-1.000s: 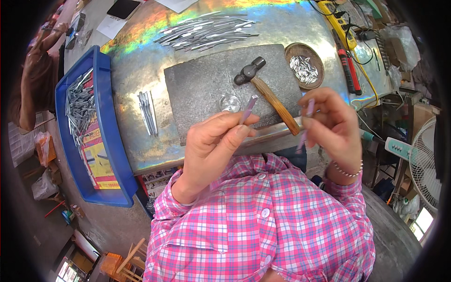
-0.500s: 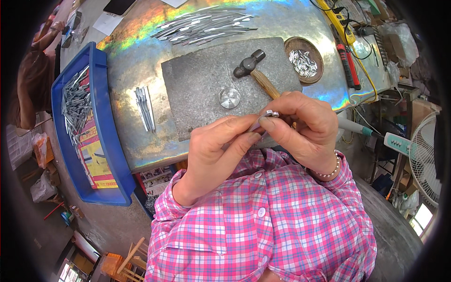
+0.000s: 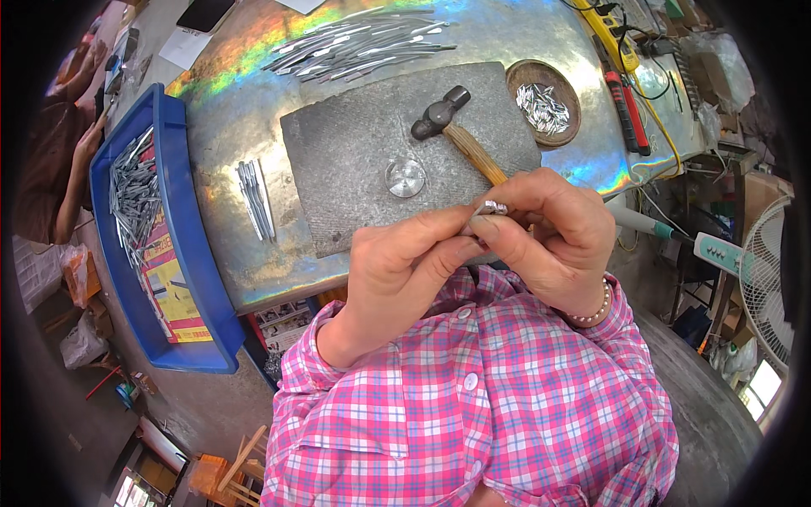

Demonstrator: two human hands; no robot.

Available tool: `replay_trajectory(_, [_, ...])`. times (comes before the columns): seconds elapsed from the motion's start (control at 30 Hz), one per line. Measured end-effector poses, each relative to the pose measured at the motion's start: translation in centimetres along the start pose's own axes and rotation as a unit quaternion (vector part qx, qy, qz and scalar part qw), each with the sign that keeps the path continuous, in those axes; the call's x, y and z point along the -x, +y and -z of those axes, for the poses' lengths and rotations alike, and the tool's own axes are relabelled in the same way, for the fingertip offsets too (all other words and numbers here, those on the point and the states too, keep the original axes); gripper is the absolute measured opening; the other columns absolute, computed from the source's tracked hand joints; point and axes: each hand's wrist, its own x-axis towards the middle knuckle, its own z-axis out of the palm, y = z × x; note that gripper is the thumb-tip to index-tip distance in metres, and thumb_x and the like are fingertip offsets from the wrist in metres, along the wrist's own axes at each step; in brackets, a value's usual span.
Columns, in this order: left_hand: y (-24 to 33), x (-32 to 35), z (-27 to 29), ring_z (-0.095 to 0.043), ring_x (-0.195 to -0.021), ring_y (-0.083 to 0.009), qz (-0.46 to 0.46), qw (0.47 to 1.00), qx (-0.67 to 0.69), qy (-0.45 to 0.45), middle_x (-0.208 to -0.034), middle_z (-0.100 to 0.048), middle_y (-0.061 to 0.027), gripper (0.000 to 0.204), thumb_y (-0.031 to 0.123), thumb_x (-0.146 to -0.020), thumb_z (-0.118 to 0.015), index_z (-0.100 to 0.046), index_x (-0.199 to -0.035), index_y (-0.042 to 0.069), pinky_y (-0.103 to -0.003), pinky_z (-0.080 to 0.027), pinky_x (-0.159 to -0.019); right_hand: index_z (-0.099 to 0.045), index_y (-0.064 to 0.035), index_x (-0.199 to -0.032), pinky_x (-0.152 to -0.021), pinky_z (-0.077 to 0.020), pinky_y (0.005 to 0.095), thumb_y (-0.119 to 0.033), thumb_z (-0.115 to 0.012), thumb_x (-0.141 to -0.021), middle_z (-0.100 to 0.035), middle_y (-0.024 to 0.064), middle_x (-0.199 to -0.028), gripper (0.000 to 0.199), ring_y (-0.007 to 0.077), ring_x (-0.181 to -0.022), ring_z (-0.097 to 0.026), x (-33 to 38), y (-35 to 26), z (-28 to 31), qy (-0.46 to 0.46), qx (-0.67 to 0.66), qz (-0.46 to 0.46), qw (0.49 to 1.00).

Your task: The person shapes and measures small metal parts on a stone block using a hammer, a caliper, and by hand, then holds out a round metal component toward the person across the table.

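Left hand (image 3: 397, 279) and right hand (image 3: 549, 232) pinch one small metal piece (image 3: 492, 207), probably a strip; fingertip slip could drop it onto the slab (image 3: 355, 169).

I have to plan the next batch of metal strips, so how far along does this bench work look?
Done, it seems: a bowl of small shiny pieces. In hand: both hands, left and right, pinch one small metal piece above the grey slab; the hammer lies on it. Left: a heap of strips on the bench, a few by the slab, and more in the blue tray.
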Motion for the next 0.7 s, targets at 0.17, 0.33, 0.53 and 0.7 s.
replay_trajectory(0.17, [0.5, -0.3, 0.2, -0.067, -0.071, -0.0127, 0.033, 0.997, -0.058, -0.035, -0.081, -0.07, -0.0094, 0.019, 0.006, -0.084, -0.069, -0.068, -0.102, 0.0, -0.023, -0.051, -0.061, -0.061, 0.0003, -0.085, -0.047, -0.0427, 0.0222, -0.007, -0.07, -0.083, -0.06, 0.0045, -0.064, 0.012, 0.008, -0.054, -0.059, 0.2, 0.5, 0.3, -0.018, 0.008, -0.014, 1.0])
replay_trajectory(0.33, [0.3, -0.6, 0.1, -0.067, -0.062, -0.0174, 0.045, 0.996, -0.059, -0.042, -0.074, -0.068, -0.0119, 0.016, 0.009, -0.083, -0.069, -0.069, -0.098, 0.002, -0.027, -0.05, -0.054, -0.058, 0.0006, -0.083, -0.047, -0.0421, 0.0213, -0.005, -0.068, -0.084, -0.06, 0.0038, -0.063, 0.011, 0.0071, -0.054, -0.059, 0.3, 0.8, 0.4, -0.025, -0.022, -0.063, 0.997])
replay_trajectory(0.53, [1.0, -1.4, 1.2, -0.061, -0.064, -0.0057, 0.147, 0.978, -0.026, -0.143, -0.071, -0.067, -0.0045, 0.013, 0.009, -0.088, -0.067, -0.067, -0.084, -0.003, -0.02, -0.048, -0.056, -0.053, -0.0031, -0.078, -0.04, -0.032, 0.0172, -0.006, -0.065, -0.087, -0.055, -0.0006, -0.058, 0.015, 0.0025, -0.046, -0.049, -0.4, 1.2, 0.6, -0.039, -0.21, -0.243, 0.946])
replay_trajectory(0.7, [1.7, -3.2, 1.5, -0.06, -0.059, -0.005, 0.275, 0.941, 0.05, -0.191, -0.07, -0.065, -0.0033, 0.019, 0.016, -0.092, -0.063, -0.064, -0.09, -0.003, -0.018, -0.049, -0.052, -0.054, -0.0047, -0.077, -0.036, -0.0272, 0.0179, -0.013, -0.065, -0.088, -0.054, -0.0007, -0.057, 0.017, 0.0019, -0.04, -0.041, -0.8, 1.7, 0.7, -0.016, -0.277, -0.312, 0.909])
